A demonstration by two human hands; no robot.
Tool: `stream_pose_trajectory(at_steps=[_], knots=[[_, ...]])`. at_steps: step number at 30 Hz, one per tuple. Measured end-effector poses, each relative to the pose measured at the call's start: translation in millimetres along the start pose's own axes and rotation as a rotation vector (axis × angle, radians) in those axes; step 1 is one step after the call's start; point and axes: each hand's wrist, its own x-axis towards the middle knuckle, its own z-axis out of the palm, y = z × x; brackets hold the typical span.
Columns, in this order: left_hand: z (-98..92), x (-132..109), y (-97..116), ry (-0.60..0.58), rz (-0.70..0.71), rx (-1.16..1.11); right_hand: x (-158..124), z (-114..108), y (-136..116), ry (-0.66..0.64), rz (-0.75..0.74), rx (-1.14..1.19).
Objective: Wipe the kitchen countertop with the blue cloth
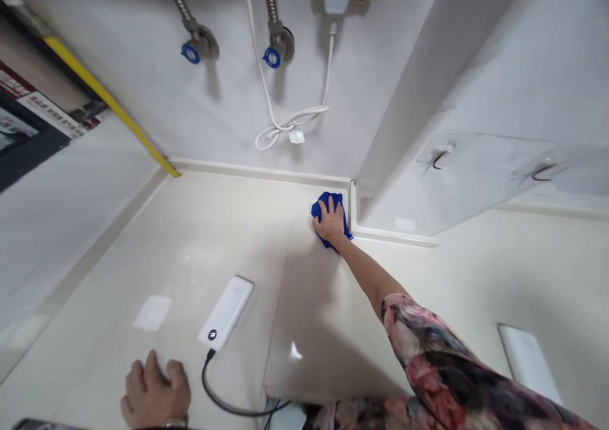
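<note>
My right hand (329, 222) presses down on a blue cloth (337, 200), fingers spread over it. The cloth lies bunched on the pale, glossy countertop (228, 227), in the corner where the back wall meets a jutting wall section. At the lower left, my left hand (156, 389) rests on the countertop with its fingers apart and nothing in it. A white power bank (227, 312) lies to the right of that hand. From its near end, a black cable (223, 404) curves toward my body.
Two valves with blue knobs (191, 52) and a tied white cord (285, 127) are on the back wall. A yellow pipe (109, 100) slants down at left. Hooks (440, 157) stick to the right wall. Another white slab-shaped object (528, 360) lies at right.
</note>
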Motion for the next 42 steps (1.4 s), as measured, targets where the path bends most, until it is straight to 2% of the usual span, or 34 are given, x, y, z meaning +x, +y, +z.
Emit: stream_pose_trajectory(at_steps=[3, 7, 10, 14, 20, 23, 27, 31, 34, 37, 39, 42], knots=[[2.1, 2.6, -4.4, 0.046, -0.021, -0.050, 30.0, 2.2, -2.4, -0.037, -0.033, -0.026], [0.6, 6.2, -8.0, 0.021, -0.012, -0.040, 54.8, -3.5, -3.9, -0.134, -0.089, -0.045], [-0.2, 9.2, -11.3, -0.015, -0.020, -0.038, 56.5, -9.4, -4.9, -0.146, -0.083, -0.057], [2.0, 12.8, -16.6, -0.038, -0.016, -0.018, 53.1, -17.0, -1.3, -0.173, 0.008, -0.122], [2.1, 15.6, -16.3, -0.013, -0.018, -0.020, 55.4, -24.4, 10.2, -0.208, 0.065, -0.219], [-0.2, 14.2, -12.8, -0.016, -0.011, -0.025, 47.8, -25.6, 12.4, -0.199, 0.063, -0.222], [-3.6, 10.8, -7.4, 0.003, -0.006, -0.039, 22.0, -25.8, 11.8, -0.167, 0.058, -0.227], [-5.8, 8.0, -4.3, -0.004, 0.003, -0.045, -21.2, -25.6, 8.2, -0.068, 0.080, -0.210], [-5.8, 6.8, -4.4, 0.015, 0.029, -0.059, -63.2, -25.0, 5.7, 0.053, 0.095, -0.098], [-7.2, 5.7, -3.9, 0.005, 0.036, -0.065, -110.3, -23.9, 7.1, 0.115, 0.092, 0.140], [-9.3, 4.8, -3.1, -0.009, 0.041, -0.071, -143.7, -24.1, 11.2, 0.120, 0.048, 0.257], [-7.9, 4.7, -5.8, -0.011, 0.059, -0.077, -195.7, -28.7, 21.7, 0.058, -0.082, 0.257]])
